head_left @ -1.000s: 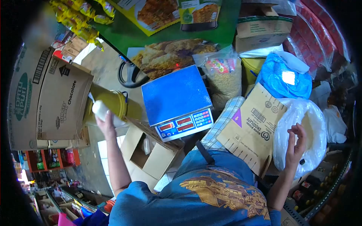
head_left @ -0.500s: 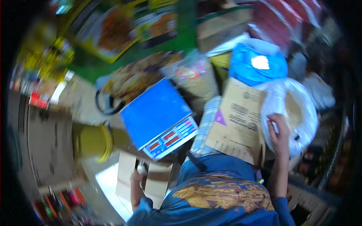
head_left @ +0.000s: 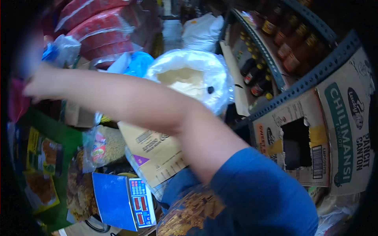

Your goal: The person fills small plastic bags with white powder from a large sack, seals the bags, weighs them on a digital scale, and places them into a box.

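Observation:
My right arm stretches across the view to the left, over the plastic-lined sack [head_left: 227, 84] of pale powder or grain. At the far left edge is my right hand [head_left: 41, 84], smeared by motion, nearest to a pink item [head_left: 17, 98]. Whether the fingers hold anything does not show. A small black object [head_left: 210, 90] rests at the sack's inner edge. Below the forearm lie a flattened brown carton [head_left: 151, 157] and a blue-topped digital scale [head_left: 114, 200] with red displays. My left hand is out of view.
Metal shelving [head_left: 271, 106] with bottles rises at the right, above printed cardboard boxes [head_left: 346, 118]. Red plastic-wrapped packs [head_left: 106, 31] are stacked at the upper left. A bag of pale grains [head_left: 110, 145] stands beside the scale. Behind the sack sits a white bag [head_left: 202, 33].
The view has swung right toward the shelves. My right hand has left the sack and reached far to the left. My left hand, earlier at an open carton beside the scale, has gone out of view.

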Tool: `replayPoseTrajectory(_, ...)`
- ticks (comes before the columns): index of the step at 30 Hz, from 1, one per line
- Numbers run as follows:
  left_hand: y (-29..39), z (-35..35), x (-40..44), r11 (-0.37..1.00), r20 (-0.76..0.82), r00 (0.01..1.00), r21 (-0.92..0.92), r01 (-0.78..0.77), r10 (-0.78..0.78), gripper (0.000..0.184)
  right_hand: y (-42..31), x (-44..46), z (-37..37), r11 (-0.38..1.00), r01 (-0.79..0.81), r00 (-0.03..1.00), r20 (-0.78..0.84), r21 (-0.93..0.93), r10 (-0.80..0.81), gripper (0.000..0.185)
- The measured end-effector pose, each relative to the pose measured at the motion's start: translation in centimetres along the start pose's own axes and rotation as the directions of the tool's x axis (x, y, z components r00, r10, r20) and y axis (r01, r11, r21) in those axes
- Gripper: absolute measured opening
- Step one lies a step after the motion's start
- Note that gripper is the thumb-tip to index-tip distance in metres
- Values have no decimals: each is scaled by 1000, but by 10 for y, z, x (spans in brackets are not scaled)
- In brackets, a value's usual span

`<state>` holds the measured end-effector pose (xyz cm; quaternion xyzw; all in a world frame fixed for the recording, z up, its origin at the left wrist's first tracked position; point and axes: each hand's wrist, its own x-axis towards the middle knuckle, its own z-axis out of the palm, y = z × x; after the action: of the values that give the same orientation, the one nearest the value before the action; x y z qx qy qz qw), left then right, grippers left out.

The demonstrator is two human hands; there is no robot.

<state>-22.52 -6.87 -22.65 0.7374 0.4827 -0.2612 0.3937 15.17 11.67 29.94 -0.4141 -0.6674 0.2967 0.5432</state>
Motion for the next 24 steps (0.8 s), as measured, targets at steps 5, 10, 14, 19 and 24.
replayPoseTrajectory(5,-11,21,-11,999,171,984,13,48,-50,57,-44,-71,-44,994,-55,986,-151,95,69,30)
replayPoseTrajectory(10,-60,11,-72,971,209,954,-57,232,-216,51,-56,-72,-38,950,19,976,-211,313,50,28)
replayPoseTrajectory(14,-96,26,-144,913,280,896,-120,389,-345,47,-41,-70,-28,868,35,965,-242,496,99,26)
replayPoseTrajectory(19,-94,33,-215,804,313,837,-268,531,-449,43,-25,-29,-9,732,74,970,-218,677,103,26)
replayPoseTrajectory(24,-45,-6,-241,727,337,831,-408,552,-442,40,-15,29,-10,642,99,973,-208,760,97,25)
